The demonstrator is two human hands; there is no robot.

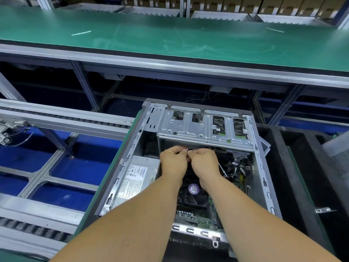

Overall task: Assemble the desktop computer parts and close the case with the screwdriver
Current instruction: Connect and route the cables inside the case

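An open desktop case point(261, 167) lies on its side in front of me. Inside it I see a silver drive cage point(198, 127), a power supply point(136, 178), a black CPU fan with a purple label point(193, 189) and the green motherboard point(200, 217). Both hands reach into the case just below the drive cage. My left hand point(172, 161) and my right hand point(204, 160) meet fingertip to fingertip and pinch a small white cable tie point(187, 149) between them. A bundle of wires point(236, 165) lies to the right of my right hand. No screwdriver is in view.
A long green workbench point(170, 35) runs across the far side. Roller conveyor rails point(56, 114) lie to the left over a blue floor. A black foam tray point(302, 167) sits to the right of the case, with a grey meshed panel point(340, 157) at the right edge.
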